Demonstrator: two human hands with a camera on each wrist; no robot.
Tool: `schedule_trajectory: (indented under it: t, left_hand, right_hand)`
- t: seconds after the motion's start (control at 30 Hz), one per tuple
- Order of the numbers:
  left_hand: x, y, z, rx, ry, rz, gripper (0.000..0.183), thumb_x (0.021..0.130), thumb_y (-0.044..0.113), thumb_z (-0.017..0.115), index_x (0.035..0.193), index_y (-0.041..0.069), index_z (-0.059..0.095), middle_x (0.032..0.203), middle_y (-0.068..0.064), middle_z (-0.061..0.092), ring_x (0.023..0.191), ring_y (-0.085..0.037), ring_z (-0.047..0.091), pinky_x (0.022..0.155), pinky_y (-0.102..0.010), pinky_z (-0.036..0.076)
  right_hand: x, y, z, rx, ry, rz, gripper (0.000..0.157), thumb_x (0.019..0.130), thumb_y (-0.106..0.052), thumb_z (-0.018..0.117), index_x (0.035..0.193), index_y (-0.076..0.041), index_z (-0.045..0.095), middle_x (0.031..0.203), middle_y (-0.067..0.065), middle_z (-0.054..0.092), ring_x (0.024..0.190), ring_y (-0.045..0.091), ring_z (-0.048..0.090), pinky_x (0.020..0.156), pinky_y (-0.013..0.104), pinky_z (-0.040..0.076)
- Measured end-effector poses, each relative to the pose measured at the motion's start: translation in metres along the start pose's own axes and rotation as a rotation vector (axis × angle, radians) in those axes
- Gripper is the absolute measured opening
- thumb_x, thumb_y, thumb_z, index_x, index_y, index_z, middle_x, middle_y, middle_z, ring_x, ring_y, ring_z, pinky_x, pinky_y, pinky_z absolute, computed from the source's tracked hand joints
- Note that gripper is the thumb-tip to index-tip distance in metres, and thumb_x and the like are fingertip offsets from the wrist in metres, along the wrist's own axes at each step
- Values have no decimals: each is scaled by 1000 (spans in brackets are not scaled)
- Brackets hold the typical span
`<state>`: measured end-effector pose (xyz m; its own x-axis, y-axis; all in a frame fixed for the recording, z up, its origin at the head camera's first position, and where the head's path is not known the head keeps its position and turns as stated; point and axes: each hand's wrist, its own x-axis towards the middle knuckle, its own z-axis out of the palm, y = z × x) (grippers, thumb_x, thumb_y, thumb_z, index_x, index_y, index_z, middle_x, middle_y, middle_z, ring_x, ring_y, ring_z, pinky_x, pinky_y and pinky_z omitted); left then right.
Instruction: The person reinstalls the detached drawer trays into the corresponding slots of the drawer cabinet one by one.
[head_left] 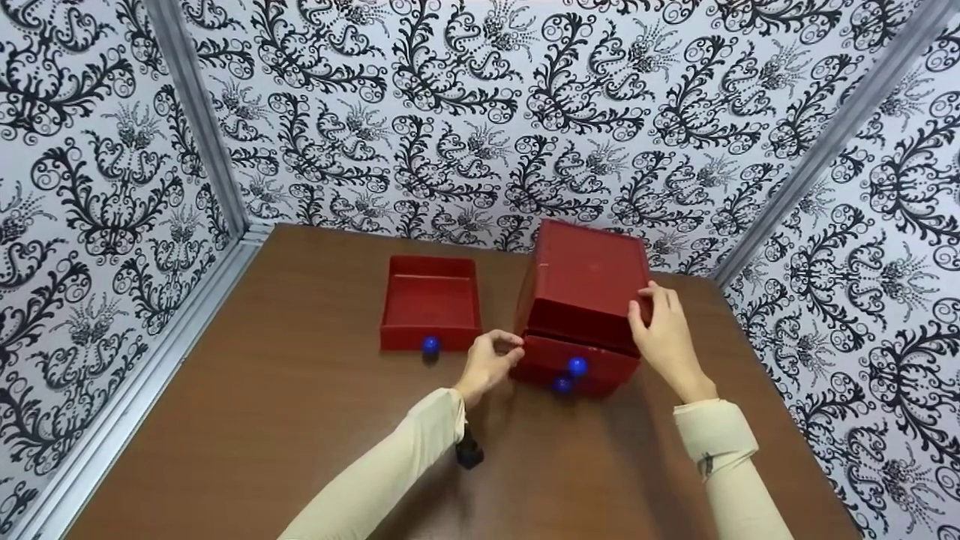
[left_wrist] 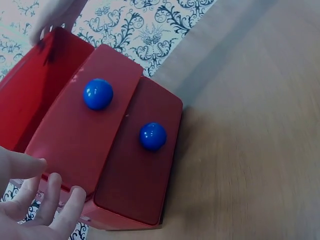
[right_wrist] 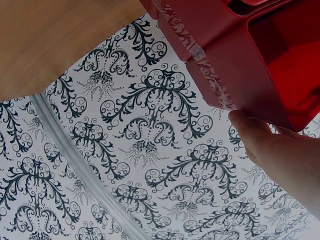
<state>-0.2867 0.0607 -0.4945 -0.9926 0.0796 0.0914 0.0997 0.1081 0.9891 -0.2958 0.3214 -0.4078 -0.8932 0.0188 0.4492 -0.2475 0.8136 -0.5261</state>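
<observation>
A red drawer cabinet (head_left: 592, 262) with a gaping top slot stands on the table at the right. Below the slot are two drawers with blue knobs, and the upper drawer (left_wrist: 85, 120) juts past the lower drawer (left_wrist: 140, 155). My left hand (head_left: 487, 367) pinches the upper drawer's left edge with thumb and fingertips. On the cabinet's upper right side, my right hand (head_left: 664, 337) grips the edge by the slot; in the right wrist view its thumb touches the side wall and its other fingers are mostly hidden.
A separate red drawer (head_left: 431, 296) with a blue knob lies left of the cabinet, its inside facing up. Patterned walls (head_left: 465, 112) enclose the brown table (head_left: 300, 420) at the back and both sides. A small black object (head_left: 469, 452) shows beneath the left wrist.
</observation>
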Motion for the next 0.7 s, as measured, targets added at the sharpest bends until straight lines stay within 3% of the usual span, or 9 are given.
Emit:
schedule_trajectory:
  t: [0.2,0.3,0.4,0.7]
  left_hand:
    - [-1,2,-3,-71,-4,4,16,87,-4,67,103,-5,69,102,-24,73,86,-35,72,75,-34,62]
    - [-1,2,-5,-111,-18,-15,17,88,-6,64,104,-6,70,105,-25,73,91,-39,72,73,-33,62]
    - [-2,2,-7,-130,-40,-40,19,88,-8,61,104,-6,71,109,-25,73,90,-34,72,71,-27,61]
    - [-3,0,-10,-260,-128,-89,41,80,-16,45,115,-9,67,121,-26,68,91,-10,62,78,-36,63]
  right_hand:
    - [-1,0,2,-8,24,-20,34,99,-15,51,122,10,53,140,31,46,137,45,43,118,52,33]
    - [0,0,2,-9,30,-25,34,99,-14,51,122,10,53,140,32,46,137,45,43,118,52,33]
    - [0,-1,2,-8,29,-26,34,98,-13,51,122,11,53,141,33,45,136,46,43,118,53,32]
    - [1,1,2,-11,9,-16,36,99,-14,49,124,11,51,143,34,43,136,47,41,118,53,31]
